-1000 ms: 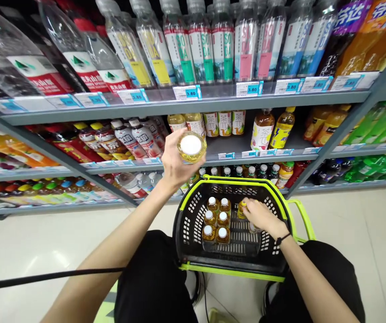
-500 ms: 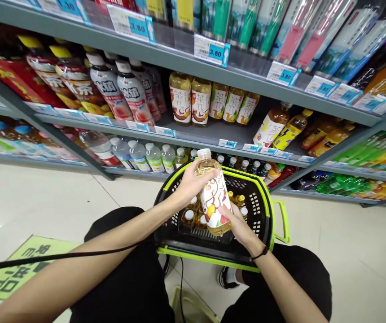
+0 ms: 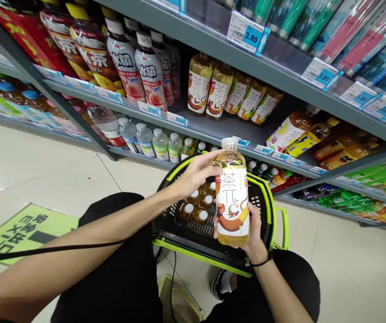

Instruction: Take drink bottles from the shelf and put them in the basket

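A bottle of pale yellow tea [image 3: 232, 197] with a white cap stands nearly upright above the basket, its label facing me. My right hand [image 3: 254, 229] grips its lower part from behind and the right, fingertips showing at the left edge. My left hand [image 3: 199, 175] is at the bottle's upper left with fingers stretched out and apart; the fingertips lie against or just beside its shoulder. Below is a black shopping basket [image 3: 169, 229] with a lime-green rim. Several white-capped bottles [image 3: 201, 216] stand inside it, partly hidden by the held bottle and my left hand.
Ahead is a grey drinks shelf [image 3: 139, 96]. Similar tea bottles [image 3: 220, 92] stand on its middle level, with peach-label bottles [image 3: 151, 72] to their left. The upper shelf edge [image 3: 213, 40] juts out above them. A green floor sign [image 3: 24, 231] lies at left. A dark cable crosses my left arm.
The bottle has turned so its front label faces me, and it is more upright. My left hand has loosened from its upper part. The view has shifted closer to the shelf.
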A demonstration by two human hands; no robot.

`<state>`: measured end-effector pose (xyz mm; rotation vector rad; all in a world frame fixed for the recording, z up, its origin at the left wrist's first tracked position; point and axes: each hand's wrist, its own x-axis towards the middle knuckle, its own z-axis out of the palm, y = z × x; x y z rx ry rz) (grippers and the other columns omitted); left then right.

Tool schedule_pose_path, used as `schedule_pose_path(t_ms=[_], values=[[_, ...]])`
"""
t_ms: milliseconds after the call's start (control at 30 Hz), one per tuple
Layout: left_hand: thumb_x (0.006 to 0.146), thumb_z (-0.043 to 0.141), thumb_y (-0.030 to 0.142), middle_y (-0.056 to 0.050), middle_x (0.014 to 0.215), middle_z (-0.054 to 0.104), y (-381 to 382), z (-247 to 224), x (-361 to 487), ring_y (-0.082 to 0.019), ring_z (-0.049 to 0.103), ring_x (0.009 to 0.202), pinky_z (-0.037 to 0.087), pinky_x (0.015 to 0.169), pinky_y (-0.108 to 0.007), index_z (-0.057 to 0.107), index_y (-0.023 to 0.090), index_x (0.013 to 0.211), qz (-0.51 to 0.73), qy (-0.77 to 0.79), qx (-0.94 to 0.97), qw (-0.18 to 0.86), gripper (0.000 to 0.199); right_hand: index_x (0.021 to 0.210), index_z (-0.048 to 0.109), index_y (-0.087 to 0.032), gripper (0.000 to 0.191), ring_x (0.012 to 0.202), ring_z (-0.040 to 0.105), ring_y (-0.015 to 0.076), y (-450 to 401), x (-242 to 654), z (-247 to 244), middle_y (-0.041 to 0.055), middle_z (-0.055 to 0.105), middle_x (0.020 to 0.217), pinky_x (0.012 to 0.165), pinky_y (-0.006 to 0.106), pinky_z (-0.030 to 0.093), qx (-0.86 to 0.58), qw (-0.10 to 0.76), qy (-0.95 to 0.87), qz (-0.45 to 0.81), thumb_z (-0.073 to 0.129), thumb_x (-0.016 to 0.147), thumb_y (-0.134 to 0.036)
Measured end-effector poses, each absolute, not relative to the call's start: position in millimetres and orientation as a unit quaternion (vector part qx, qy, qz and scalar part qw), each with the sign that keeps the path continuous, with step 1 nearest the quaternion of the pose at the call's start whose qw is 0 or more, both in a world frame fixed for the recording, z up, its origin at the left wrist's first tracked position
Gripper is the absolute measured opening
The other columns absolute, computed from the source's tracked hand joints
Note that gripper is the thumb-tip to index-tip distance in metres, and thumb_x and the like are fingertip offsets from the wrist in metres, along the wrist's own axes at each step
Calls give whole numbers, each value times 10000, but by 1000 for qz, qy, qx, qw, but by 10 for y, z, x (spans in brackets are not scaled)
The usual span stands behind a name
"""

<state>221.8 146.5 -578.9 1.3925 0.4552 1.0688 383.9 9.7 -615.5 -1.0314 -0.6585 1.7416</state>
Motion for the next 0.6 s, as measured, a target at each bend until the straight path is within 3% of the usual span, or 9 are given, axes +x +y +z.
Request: schedule_pose_path(t_ms=[333,500,600], values=[[790,823,387,-122,1350,702,1406,-5828,2157,-312,702,1174,601,990,-443,719,194,1310,477,197,634,575,565,1187,658,-169,833,946,688,353,112,3933,-6314,154,735,960,837,518,578,-409,451,-298,736,385,748,-823],[822,806,343,-123,1413,656,1345,-5819,2177,-321,626,1302,613,997,-424,694,205,1351,502,184,650,541,558,1164,678,-181,862,814,684,329,164,3959,-6372,132,729,869,709,483,581,-382,435,-281,765,328,790,-874],[793,829,277,-116,1423,644,1283,-5791,2184,-306,618,1312,627,983,-399,690,222,1358,513,176,679,496,585,1133,704,-210,773,725,662,291,199,3951,-6474,118,747,916,642,442,571,-375,445,-240,776,437,790,-849]])
